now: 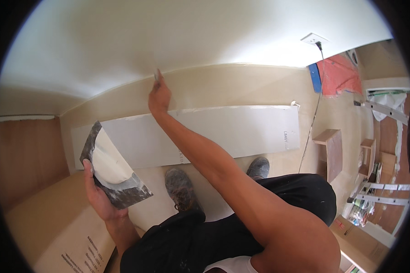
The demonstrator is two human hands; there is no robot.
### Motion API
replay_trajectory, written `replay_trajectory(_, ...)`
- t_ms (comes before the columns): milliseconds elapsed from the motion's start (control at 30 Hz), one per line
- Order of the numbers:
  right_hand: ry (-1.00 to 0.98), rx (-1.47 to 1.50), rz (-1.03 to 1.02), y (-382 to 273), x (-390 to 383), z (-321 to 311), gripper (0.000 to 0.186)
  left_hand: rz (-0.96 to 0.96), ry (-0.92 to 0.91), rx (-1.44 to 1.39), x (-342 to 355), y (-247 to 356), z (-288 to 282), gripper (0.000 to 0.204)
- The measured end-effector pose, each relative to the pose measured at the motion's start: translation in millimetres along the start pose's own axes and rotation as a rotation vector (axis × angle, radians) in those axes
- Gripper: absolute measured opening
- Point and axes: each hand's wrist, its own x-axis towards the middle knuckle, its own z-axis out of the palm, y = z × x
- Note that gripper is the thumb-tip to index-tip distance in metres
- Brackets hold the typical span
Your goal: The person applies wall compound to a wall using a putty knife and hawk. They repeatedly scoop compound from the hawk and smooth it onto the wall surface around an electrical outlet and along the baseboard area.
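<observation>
My left hand (103, 196) grips a dark, flat mixing board (140, 189) from beneath, its thumb over the near edge. A thick, smooth mound of off-white putty (105, 160) covers most of the board, with smears around it. My right arm stretches forward to the foot of the white wall (191, 36). My right hand (160, 98) is closed round a small tool, apparently a putty knife (157, 76), seen nearly edge-on; most of it is hidden by the fingers. Its tip is at the line where wall and floor meet; contact I cannot tell.
A long pale cardboard strip (241, 129) lies before my shoes (182, 186). A black cord (315, 113) runs from a wall outlet (313, 39) across the floor. At right are a red bag (339, 75), a wooden stool (330, 152) and ladders (387, 110). A large carton (64, 227) is lower left.
</observation>
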Motion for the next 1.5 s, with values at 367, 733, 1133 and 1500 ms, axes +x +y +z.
replay_trajectory(367,0.557,-0.246,-0.06,47.4,146.6,-224.9,0.031,-0.041,-0.125,-0.007,-0.5,-7.9,17.6,0.038)
replay_trajectory(733,0.45,-0.246,-0.077,21.1,134.8,-181.6,0.048,-0.034,-0.169,-0.003,-0.4,0.8,10.5,0.04)
replay_trajectory(1133,0.546,-0.283,-0.123,41.5,182.0,-220.4,0.06,-0.04,-0.142,-0.027,3.1,-1.3,3.6,0.04)
replay_trajectory(1500,0.306,-0.145,-0.167,24.2,95.3,-96.5,0.07,-0.054,-0.127,-0.017,6.5,-4.1,4.6,0.038)
